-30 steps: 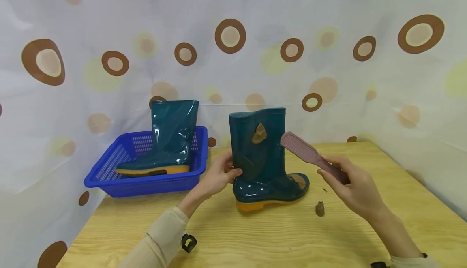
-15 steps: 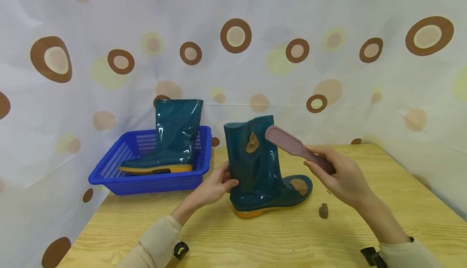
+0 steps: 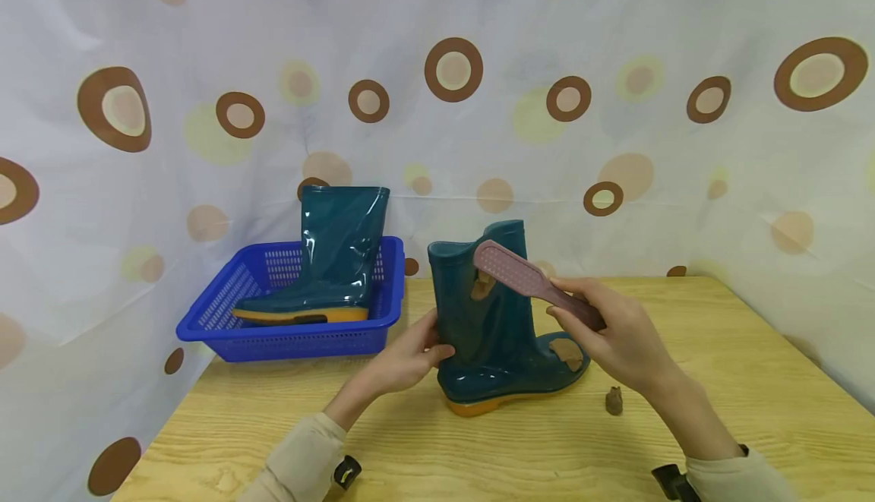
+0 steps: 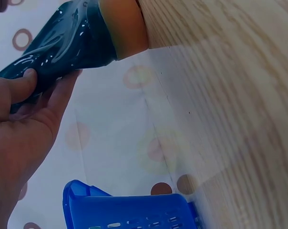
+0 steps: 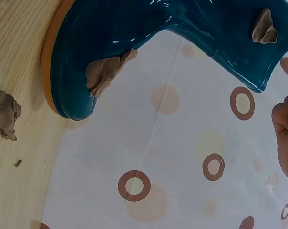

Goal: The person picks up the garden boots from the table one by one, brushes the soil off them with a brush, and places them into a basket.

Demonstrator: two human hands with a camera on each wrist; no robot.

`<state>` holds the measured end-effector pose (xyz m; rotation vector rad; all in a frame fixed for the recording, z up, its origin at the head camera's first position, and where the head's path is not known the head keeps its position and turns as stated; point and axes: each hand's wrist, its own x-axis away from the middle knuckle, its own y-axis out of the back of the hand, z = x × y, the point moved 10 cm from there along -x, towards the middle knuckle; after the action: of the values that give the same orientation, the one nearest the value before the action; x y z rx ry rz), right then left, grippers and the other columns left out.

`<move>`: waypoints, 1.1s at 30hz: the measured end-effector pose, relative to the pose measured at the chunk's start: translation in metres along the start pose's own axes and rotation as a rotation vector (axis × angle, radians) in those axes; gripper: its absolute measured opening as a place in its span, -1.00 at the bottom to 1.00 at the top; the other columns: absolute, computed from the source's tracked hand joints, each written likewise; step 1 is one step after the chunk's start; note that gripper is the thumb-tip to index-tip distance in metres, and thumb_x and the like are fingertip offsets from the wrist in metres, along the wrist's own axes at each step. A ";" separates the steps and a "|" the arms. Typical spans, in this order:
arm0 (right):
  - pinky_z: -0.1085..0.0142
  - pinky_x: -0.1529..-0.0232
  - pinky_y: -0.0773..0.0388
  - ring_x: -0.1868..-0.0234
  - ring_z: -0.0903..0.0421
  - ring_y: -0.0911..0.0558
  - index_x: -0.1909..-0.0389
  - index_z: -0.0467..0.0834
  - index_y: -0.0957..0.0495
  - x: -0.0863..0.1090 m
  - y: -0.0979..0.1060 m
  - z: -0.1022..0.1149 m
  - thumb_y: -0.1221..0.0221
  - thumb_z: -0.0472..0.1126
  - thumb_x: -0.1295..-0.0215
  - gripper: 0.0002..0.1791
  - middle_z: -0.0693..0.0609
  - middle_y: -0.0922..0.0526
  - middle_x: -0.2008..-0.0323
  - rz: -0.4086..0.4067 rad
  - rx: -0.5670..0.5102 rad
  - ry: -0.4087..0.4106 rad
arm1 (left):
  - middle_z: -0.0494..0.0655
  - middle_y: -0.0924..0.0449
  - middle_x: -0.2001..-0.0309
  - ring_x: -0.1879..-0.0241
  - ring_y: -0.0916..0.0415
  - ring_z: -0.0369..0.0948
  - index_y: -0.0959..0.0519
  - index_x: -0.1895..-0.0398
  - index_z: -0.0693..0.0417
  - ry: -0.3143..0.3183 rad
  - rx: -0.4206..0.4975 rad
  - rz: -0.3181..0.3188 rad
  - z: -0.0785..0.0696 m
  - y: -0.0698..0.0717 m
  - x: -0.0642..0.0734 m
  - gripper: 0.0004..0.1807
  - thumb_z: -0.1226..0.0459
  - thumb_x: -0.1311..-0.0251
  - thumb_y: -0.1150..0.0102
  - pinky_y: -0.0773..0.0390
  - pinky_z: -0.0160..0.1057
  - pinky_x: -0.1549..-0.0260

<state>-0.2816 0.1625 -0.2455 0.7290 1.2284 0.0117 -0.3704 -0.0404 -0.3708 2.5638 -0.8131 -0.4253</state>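
Note:
A dark teal rain boot (image 3: 502, 342) with an orange sole stands on the wooden table, toe to the right. My left hand (image 3: 409, 358) grips it from behind at the lower shaft, thumb on the near side. In my right hand (image 3: 618, 335) is the handle of a pink brush (image 3: 513, 269) with a long, flat, dotted head. That head overlaps a brown mud patch (image 3: 481, 287) on the upper shaft in the head view. Another mud patch (image 5: 106, 71) sticks to the toe, plain in the right wrist view.
At the back left, a blue plastic basket (image 3: 301, 345) holds a second teal boot (image 3: 342, 259). A loose brown lump (image 3: 614, 401) lies on the table (image 3: 519, 456) near the boot's toe, with a small crumb (image 5: 18, 163) beside it. A spotted curtain (image 3: 437, 145) hangs behind the table.
My right hand has carried the brush leftward, from the boot's right edge to in front of the shaft's mud patch. The boot has tilted and turned a little in my left hand.

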 end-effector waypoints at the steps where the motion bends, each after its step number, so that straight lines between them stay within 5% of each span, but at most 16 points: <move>1: 0.64 0.55 -0.31 0.55 0.41 -0.41 -0.05 -0.28 -0.60 0.000 -0.001 0.000 -0.33 -0.31 -0.25 -0.65 -0.06 -0.71 0.33 0.000 -0.007 -0.008 | 0.14 -0.40 -0.35 -0.23 -0.51 0.04 -0.02 -0.53 0.04 -0.004 -0.011 -0.002 0.000 0.000 0.000 -0.36 0.40 -0.47 0.07 -0.67 -0.07 -0.04; 10: 0.62 0.58 -0.25 0.57 0.42 -0.33 -0.05 -0.25 -0.59 0.000 -0.009 0.000 -0.37 -0.48 -0.08 -0.54 0.02 -0.67 0.38 0.002 -0.028 -0.025 | 0.10 -0.42 -0.33 -0.22 -0.52 0.01 -0.08 -0.50 0.02 -0.037 -0.096 0.022 -0.006 0.002 0.005 -0.39 0.39 -0.46 0.03 -0.59 -0.05 -0.16; 16: 0.64 0.59 -0.25 0.58 0.44 -0.33 -0.04 -0.25 -0.60 0.000 -0.010 -0.001 -0.37 -0.49 -0.07 -0.54 0.04 -0.68 0.39 0.012 -0.006 -0.037 | -0.07 -0.40 -0.34 -0.23 -0.52 -0.05 -0.09 -0.50 -0.19 -0.017 -0.059 -0.033 -0.015 0.016 0.010 -0.22 0.24 -0.30 -0.26 -0.57 -0.01 -0.18; 19: 0.64 0.57 -0.26 0.56 0.44 -0.34 -0.04 -0.24 -0.59 0.000 -0.010 -0.001 -0.31 -0.27 -0.29 -0.68 0.04 -0.70 0.37 0.016 -0.001 -0.030 | -0.11 -0.42 -0.34 -0.22 -0.53 -0.07 -0.07 -0.51 -0.27 -0.040 -0.001 -0.106 -0.025 0.024 0.012 -0.15 0.10 -0.24 -0.34 -0.59 -0.02 -0.16; 23: 0.64 0.54 -0.29 0.54 0.43 -0.36 -0.05 -0.21 -0.60 0.000 -0.011 -0.002 -0.17 0.00 -0.42 -0.61 0.04 -0.70 0.34 0.025 0.003 -0.028 | -0.04 -0.50 -0.28 -0.17 -0.57 -0.07 -0.14 -0.48 -0.21 -0.089 0.041 -0.177 -0.037 0.028 0.013 -0.25 0.10 -0.30 -0.27 -0.63 -0.06 -0.11; 29: 0.62 0.53 -0.31 0.53 0.41 -0.38 -0.05 -0.21 -0.60 0.000 -0.012 0.000 -0.38 -0.39 -0.14 -0.58 0.01 -0.69 0.31 0.038 0.020 -0.040 | 0.03 -0.51 -0.28 -0.16 -0.59 -0.03 -0.21 -0.45 -0.08 -0.131 0.039 -0.195 -0.048 0.031 0.016 -0.38 0.30 -0.37 -0.16 -0.63 -0.05 -0.10; 33: 0.62 0.52 -0.30 0.53 0.41 -0.36 -0.07 -0.20 -0.59 -0.001 -0.012 0.001 -0.39 -0.44 -0.08 -0.52 0.02 -0.68 0.30 0.045 0.018 -0.038 | 0.08 -0.53 -0.24 -0.12 -0.61 -0.01 -0.27 -0.41 0.01 -0.165 0.018 -0.198 -0.055 0.035 0.020 -0.42 0.39 -0.36 -0.14 -0.64 -0.08 -0.08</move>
<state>-0.2858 0.1525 -0.2508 0.7689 1.1767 0.0241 -0.3498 -0.0625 -0.3099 2.6629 -0.6213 -0.7007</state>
